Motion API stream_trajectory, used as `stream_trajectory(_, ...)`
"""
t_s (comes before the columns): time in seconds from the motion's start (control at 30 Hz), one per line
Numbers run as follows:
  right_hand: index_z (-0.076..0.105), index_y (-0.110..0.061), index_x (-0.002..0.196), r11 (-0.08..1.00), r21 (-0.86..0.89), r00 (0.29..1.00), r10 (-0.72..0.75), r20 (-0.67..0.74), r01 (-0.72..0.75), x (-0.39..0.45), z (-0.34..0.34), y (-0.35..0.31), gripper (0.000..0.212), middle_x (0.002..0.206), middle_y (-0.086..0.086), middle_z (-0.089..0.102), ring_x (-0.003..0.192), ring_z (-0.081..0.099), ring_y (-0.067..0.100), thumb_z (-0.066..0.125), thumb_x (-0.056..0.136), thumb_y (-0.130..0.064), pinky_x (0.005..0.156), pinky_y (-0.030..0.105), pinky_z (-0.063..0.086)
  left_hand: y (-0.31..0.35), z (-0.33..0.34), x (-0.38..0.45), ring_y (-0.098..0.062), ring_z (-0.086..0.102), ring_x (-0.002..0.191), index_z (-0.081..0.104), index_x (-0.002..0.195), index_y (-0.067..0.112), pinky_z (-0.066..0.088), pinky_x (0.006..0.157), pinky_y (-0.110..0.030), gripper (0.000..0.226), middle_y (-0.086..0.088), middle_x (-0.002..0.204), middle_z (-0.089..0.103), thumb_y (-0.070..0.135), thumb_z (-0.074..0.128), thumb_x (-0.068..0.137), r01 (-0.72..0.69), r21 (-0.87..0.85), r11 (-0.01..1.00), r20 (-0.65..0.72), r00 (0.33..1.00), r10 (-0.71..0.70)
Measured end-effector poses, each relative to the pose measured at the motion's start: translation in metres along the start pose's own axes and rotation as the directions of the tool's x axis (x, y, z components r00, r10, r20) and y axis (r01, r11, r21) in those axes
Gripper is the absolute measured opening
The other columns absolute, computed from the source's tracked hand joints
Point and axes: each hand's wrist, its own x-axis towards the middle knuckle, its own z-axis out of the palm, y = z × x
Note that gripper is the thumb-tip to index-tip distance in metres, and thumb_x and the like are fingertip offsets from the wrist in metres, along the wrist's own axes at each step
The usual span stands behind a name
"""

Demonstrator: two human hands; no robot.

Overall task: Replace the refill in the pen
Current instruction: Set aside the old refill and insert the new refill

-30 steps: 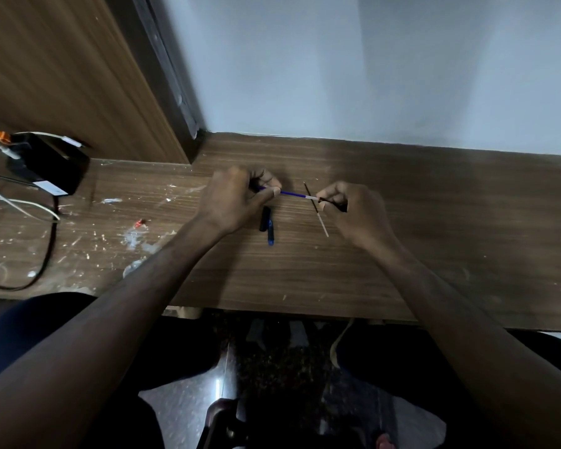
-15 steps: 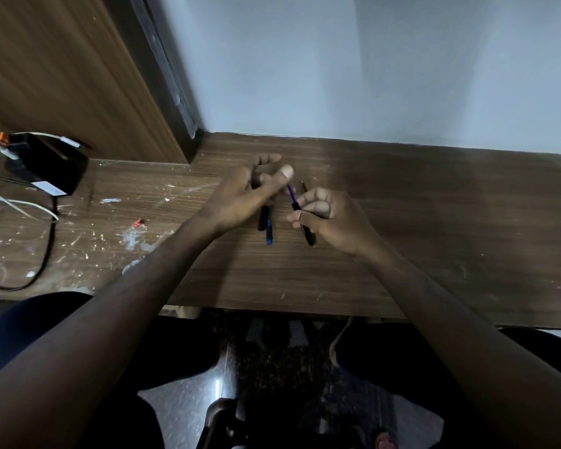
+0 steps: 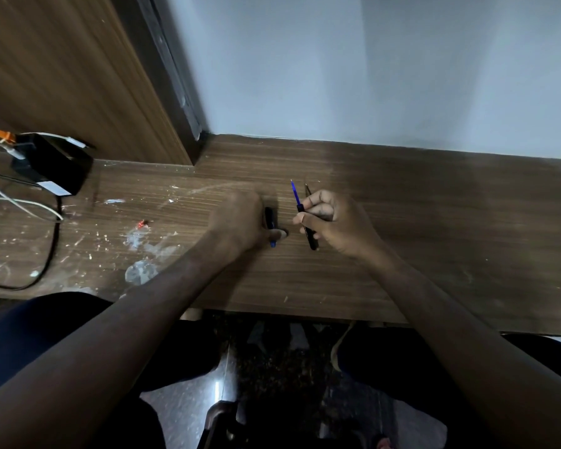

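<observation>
My right hand (image 3: 332,222) grips a black pen barrel (image 3: 309,236) with a blue refill (image 3: 294,192) sticking out of its far end, pointing away from me. A second thin dark refill (image 3: 307,189) lies on the wooden desk (image 3: 434,228) just beyond that hand's fingers. My left hand (image 3: 237,223) rests on the desk, fingers curled down onto a dark pen part with a blue tip (image 3: 270,225); whether it grips the part is hidden.
A black adapter box (image 3: 54,163) with white cables (image 3: 17,202) and a black cable (image 3: 51,251) sits at the desk's left end. White paint flecks and a small red scrap (image 3: 142,224) lie left of my hands. A wall rises behind the desk.
My left hand let go of the refill and dropped to the dark pen part on the desk. My right hand turned the barrel so the blue refill points away.
</observation>
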Motion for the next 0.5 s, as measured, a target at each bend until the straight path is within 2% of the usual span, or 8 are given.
stream_trajectory(0.07, 0.068, -0.029, 0.1, 1.0, 0.015, 1.0, 0.0, 0.007, 0.0, 0.0, 0.001, 0.0, 0.016, 0.095, -0.002, 0.084, 0.08, 0.082, 0.01, 0.081, 0.092, -0.025, 0.067, 0.029, 0.062, 0.007, 0.002, -0.003, -0.03, 0.07, 0.091, 0.068, 0.09, 0.021, 0.048, 0.066, -0.033, 0.052, -0.008, 0.098, 0.067, 0.066, 0.087, 0.073, 0.037, 0.022, 0.999, 0.008, 0.999, -0.037)
stream_trajectory(0.13, 0.069, -0.023, 0.104, 0.999, 0.043, 1.0, 0.0, 0.014, 0.0, 0.0, 0.001, 0.001, 0.014, 0.096, -0.001, 0.085, 0.082, 0.082, 0.012, 0.079, 0.094, -0.022, 0.066, 0.025, 0.061, 0.012, 0.004, -0.006, -0.035, 0.074, 0.102, 0.072, 0.109, 0.016, 0.052, 0.071, -0.037, 0.059, -0.013, 0.112, 0.072, 0.061, 0.088, 0.074, 0.045, 0.033, 0.998, 0.018, 0.999, -0.046)
stream_trajectory(0.27, 0.066, -0.013, 0.116, 0.993, 0.119, 1.0, 0.0, 0.01, -0.002, -0.001, 0.001, 0.001, 0.017, 0.098, 0.002, 0.085, 0.083, 0.083, 0.016, 0.071, 0.1, -0.014, 0.064, 0.02, 0.06, 0.015, 0.003, -0.007, -0.036, 0.074, 0.104, 0.071, 0.114, 0.014, 0.056, 0.075, -0.039, 0.055, -0.015, 0.116, 0.072, 0.053, 0.088, 0.079, 0.037, 0.036, 0.999, 0.026, 0.999, -0.038)
stream_trajectory(0.33, 0.062, -0.015, 0.127, 0.99, 0.143, 1.0, -0.012, 0.003, 0.011, -0.001, 0.001, 0.0, 0.029, 0.1, 0.005, 0.084, 0.083, 0.083, 0.018, 0.072, 0.099, -0.013, 0.064, 0.021, 0.061, 0.015, 0.0, -0.007, -0.035, 0.074, 0.103, 0.072, 0.111, 0.015, 0.06, 0.077, -0.04, 0.048, -0.015, 0.113, 0.073, 0.051, 0.085, 0.082, 0.022, 0.005, 1.0, 0.03, 0.999, -0.022)
stream_trajectory(0.4, 0.059, -0.022, 0.134, 0.988, 0.152, 1.0, -0.026, -0.011, 0.027, -0.002, 0.001, -0.001, 0.041, 0.102, 0.006, 0.084, 0.084, 0.083, 0.021, 0.075, 0.097, -0.014, 0.065, 0.025, 0.063, 0.012, -0.005, -0.005, -0.032, 0.074, 0.096, 0.076, 0.096, 0.017, 0.061, 0.079, -0.039, 0.032, -0.012, 0.101, 0.077, 0.047, 0.082, 0.086, -0.037, -0.086, 0.996, 0.028, 0.999, 0.039)
stream_trajectory(0.43, 0.059, -0.025, 0.132, 0.988, 0.151, 0.999, -0.03, -0.017, 0.032, -0.002, 0.001, -0.001, 0.041, 0.102, 0.006, 0.084, 0.083, 0.083, 0.021, 0.075, 0.097, -0.014, 0.066, 0.028, 0.064, 0.009, -0.008, -0.003, -0.028, 0.074, 0.089, 0.077, 0.086, 0.018, 0.059, 0.077, -0.036, 0.026, -0.009, 0.091, 0.078, 0.044, 0.08, 0.088, -0.065, -0.148, 0.987, 0.021, 0.997, 0.069)
stream_trajectory(0.5, 0.062, -0.026, 0.123, 0.987, 0.156, 0.999, -0.03, -0.031, 0.034, -0.001, 0.0, -0.001, 0.033, 0.1, 0.007, 0.083, 0.081, 0.083, 0.021, 0.075, 0.096, -0.014, 0.065, 0.028, 0.063, 0.003, -0.012, 0.003, -0.016, 0.071, 0.068, 0.079, 0.074, 0.015, 0.052, 0.066, -0.025, 0.029, 0.0, 0.07, 0.075, 0.039, 0.077, 0.091, -0.061, -0.281, 0.958, 0.01, 0.998, 0.067)
